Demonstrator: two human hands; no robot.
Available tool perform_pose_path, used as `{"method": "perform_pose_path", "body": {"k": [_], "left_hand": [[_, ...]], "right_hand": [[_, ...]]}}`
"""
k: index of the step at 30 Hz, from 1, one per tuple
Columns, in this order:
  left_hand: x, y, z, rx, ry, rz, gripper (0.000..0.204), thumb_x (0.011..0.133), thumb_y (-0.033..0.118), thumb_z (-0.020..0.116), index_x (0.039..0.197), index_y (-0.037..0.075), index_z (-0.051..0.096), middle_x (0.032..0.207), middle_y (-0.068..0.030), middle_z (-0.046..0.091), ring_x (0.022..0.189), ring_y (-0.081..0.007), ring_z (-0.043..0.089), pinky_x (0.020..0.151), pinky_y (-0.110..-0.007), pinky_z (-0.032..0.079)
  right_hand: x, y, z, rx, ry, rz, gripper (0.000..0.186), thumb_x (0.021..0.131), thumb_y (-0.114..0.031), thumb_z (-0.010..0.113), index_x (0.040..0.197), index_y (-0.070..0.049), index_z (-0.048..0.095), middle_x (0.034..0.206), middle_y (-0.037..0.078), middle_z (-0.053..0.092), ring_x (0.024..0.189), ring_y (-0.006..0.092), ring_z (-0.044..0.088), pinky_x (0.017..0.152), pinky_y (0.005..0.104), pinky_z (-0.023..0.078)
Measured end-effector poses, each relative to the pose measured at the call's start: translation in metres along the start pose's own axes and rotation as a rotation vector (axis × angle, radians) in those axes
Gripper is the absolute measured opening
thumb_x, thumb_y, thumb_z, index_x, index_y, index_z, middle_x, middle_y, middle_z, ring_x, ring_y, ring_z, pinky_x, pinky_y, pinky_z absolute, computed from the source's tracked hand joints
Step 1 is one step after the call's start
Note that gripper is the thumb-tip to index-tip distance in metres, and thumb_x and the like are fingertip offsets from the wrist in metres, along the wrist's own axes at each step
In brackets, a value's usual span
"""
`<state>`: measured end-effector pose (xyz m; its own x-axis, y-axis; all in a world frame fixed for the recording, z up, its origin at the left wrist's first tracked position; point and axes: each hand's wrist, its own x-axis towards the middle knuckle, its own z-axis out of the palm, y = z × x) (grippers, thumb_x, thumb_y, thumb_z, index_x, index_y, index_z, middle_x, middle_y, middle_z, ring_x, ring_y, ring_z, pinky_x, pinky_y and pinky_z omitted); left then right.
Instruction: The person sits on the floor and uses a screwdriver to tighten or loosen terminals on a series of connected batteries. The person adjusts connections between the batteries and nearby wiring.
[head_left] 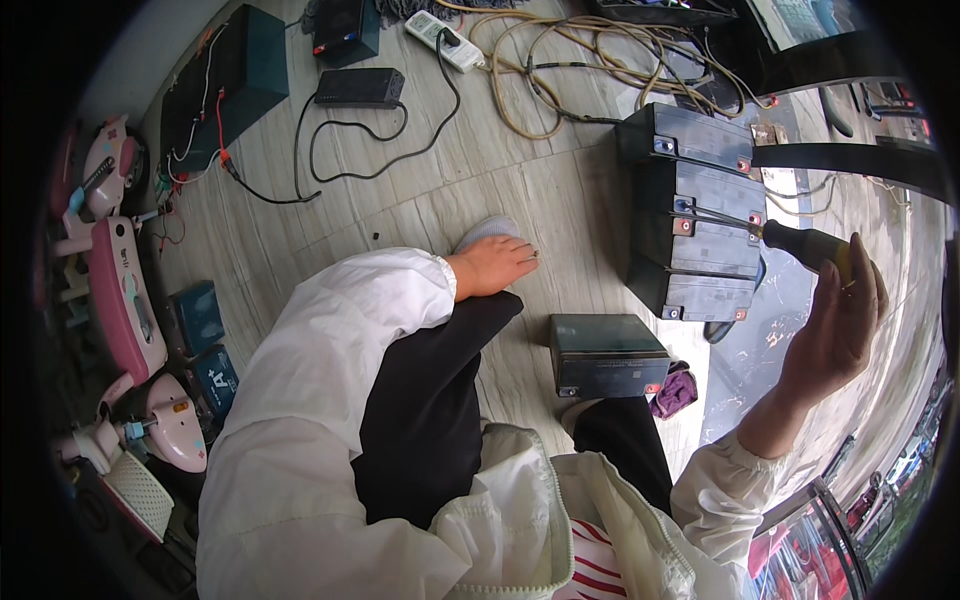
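Observation:
My left hand (492, 266) lies flat over my bent left knee, with a ring on one finger and nothing in it. At the right, my right hand (835, 325) holds a screwdriver (805, 243) by its thick black and yellow handle. The slender shaft points left across the tops of a row of dark batteries (700, 205), its end near a terminal on one of the middle ones. Small red and blue marks ring the terminals. A single dark battery (610, 355) stands apart, nearer to me, between the row and my legs.
Beside the single battery lies a purple cloth (674, 390). Tan cables (540, 85) coil at the back near a white power strip (445, 42) and a black charger (360, 88). A large wired battery (225, 85) stands back left; a pink scooter (125, 295) and blue boxes (215, 380) line the left.

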<state>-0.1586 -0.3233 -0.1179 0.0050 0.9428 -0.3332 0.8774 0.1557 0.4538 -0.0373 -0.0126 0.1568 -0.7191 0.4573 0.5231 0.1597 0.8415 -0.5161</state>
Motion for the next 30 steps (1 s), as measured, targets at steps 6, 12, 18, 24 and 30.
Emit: {"method": "perform_pose_path", "body": {"k": [6, 12, 18, 24, 30], "left_hand": [[0.0, 0.0, 0.0, 0.004, 0.002, 0.003, 0.042, 0.087, 0.013, 0.049, 0.129, 0.009, 0.05, 0.137, -0.012, 0.046, 0.13, -0.0287, 0.042, 0.107, -0.038, 0.035], [-0.001, -0.001, 0.002, 0.005, 0.009, 0.001, 0.042, 0.088, 0.013, 0.048, 0.129, 0.009, 0.05, 0.137, -0.0118, 0.046, 0.13, -0.0287, 0.042, 0.106, -0.038, 0.035], [0.001, 0.003, -0.006, -0.005, -0.053, -0.032, 0.042, 0.088, 0.013, 0.047, 0.131, 0.01, 0.049, 0.138, -0.0112, 0.045, 0.13, -0.0282, 0.042, 0.107, -0.038, 0.035], [0.0, 0.001, -0.004, 0.01, -0.049, -0.022, 0.042, 0.089, 0.013, 0.046, 0.131, 0.01, 0.049, 0.139, -0.0111, 0.045, 0.131, -0.0281, 0.041, 0.107, -0.038, 0.035], [0.0, 0.001, -0.003, 0.007, -0.038, -0.012, 0.042, 0.089, 0.014, 0.046, 0.131, 0.01, 0.049, 0.139, -0.0113, 0.045, 0.131, -0.0279, 0.042, 0.107, -0.038, 0.035]], "right_hand": [[0.006, -0.002, 0.001, 0.121, -0.019, -0.064, 0.034, 0.092, 0.003, 0.056, 0.126, 0.0, 0.057, 0.124, 0.012, 0.058, 0.102, 0.0141, 0.059, 0.081, 0.0241, 0.048], [0.002, 0.002, 0.003, 0.078, -0.022, -0.01, 0.035, 0.094, 0.003, 0.053, 0.129, 0.002, 0.053, 0.128, 0.015, 0.056, 0.107, 0.0174, 0.058, 0.087, 0.0282, 0.049], [0.007, -0.003, 0.003, 0.184, -0.029, -0.038, 0.036, 0.093, 0.002, 0.055, 0.129, 0.001, 0.054, 0.124, 0.014, 0.057, 0.109, 0.0174, 0.058, 0.087, 0.0274, 0.049], [0.003, -0.003, 0.001, -0.03, -0.017, 0.003, 0.035, 0.092, 0.006, 0.052, 0.127, 0.002, 0.056, 0.125, 0.014, 0.057, 0.111, 0.0191, 0.057, 0.085, 0.0275, 0.048], [0.009, -0.003, -0.004, 0.017, -0.056, -0.09, 0.034, 0.092, 0.005, 0.053, 0.126, 0.002, 0.056, 0.127, 0.016, 0.058, 0.103, 0.0159, 0.059, 0.081, 0.0261, 0.048]]}}
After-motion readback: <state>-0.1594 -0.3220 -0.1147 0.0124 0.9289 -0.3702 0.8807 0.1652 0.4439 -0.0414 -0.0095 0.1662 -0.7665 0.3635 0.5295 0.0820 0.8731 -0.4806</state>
